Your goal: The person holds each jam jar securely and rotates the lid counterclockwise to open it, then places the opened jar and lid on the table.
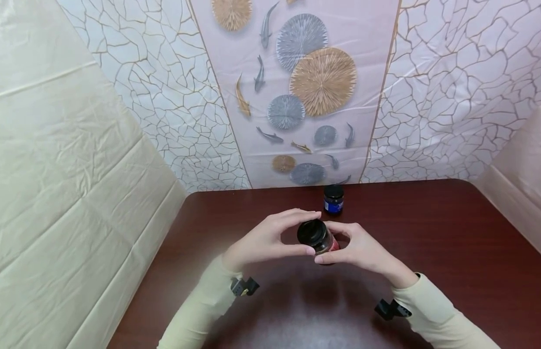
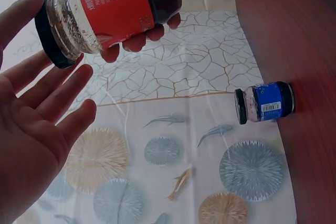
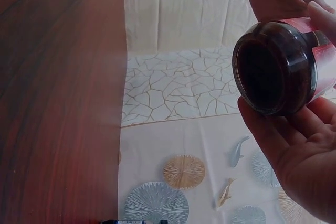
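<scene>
A glass jar (image 2: 113,6) with a red label and dark contents is held tilted above the table. My right hand (image 1: 362,249) grips its body, the thumb on the near side and the fingers wrapped around the far side. At the black lid (image 1: 311,232), my left hand (image 1: 266,240) has its thumb and fingertips on opposite edges. In the left wrist view, the remaining left fingers spread out below the lid (image 2: 50,35). The right wrist view shows the jar's dark base (image 3: 260,74) facing the camera.
A second jar (image 1: 333,206), blue-labelled with a black lid, stands upright near the back edge of the dark red-brown table (image 1: 427,232). Behind the table hangs a patterned cloth (image 1: 262,165). Pale cloth (image 1: 78,194) borders the left side.
</scene>
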`<state>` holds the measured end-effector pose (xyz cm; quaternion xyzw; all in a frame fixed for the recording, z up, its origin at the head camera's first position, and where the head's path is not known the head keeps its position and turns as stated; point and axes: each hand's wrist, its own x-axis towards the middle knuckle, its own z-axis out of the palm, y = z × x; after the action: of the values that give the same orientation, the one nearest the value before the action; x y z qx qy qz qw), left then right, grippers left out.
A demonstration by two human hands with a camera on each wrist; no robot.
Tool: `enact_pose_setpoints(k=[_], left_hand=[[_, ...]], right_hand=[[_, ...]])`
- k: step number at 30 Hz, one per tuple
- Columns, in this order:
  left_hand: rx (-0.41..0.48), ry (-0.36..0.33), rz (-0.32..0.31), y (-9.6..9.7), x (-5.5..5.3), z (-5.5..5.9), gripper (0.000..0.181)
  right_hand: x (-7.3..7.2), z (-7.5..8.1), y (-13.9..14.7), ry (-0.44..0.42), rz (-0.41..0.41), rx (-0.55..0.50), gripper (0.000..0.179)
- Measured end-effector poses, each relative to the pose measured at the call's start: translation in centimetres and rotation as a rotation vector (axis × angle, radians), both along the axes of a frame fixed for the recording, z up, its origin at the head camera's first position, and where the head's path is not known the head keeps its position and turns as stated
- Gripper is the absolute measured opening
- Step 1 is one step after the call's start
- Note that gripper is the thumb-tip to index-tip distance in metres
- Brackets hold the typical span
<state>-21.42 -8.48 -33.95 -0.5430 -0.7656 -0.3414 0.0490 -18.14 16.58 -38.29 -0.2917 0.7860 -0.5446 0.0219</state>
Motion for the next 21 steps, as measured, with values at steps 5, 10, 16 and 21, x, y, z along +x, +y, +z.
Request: enact_pose_setpoints(k=[5,10,16,21], left_hand=[[0.009,0.020,0.027,0.21,0.21,-0.27,0.074],[-0.002,0.001,-0.008,0.22,0.24,-0.37,0.080],[-0.060,-0.004,-0.119,-0.16,0.23,0.05,0.069],[-0.096,0.027,-0.148,-0.43,0.21,0.31,0.061]], right_hand=[[-0.19,-0.53,0.14,0.009,-0.003,-0.016,0.044],[-0.17,-0.86,0.16,0.003,0.005,-0.003,0.046],[-0.02,-0.71,0.23,-0.007,0.014,0.028,0.047],[0.08,-0.76,0.24,-0.022,0.027,0.041,0.050]])
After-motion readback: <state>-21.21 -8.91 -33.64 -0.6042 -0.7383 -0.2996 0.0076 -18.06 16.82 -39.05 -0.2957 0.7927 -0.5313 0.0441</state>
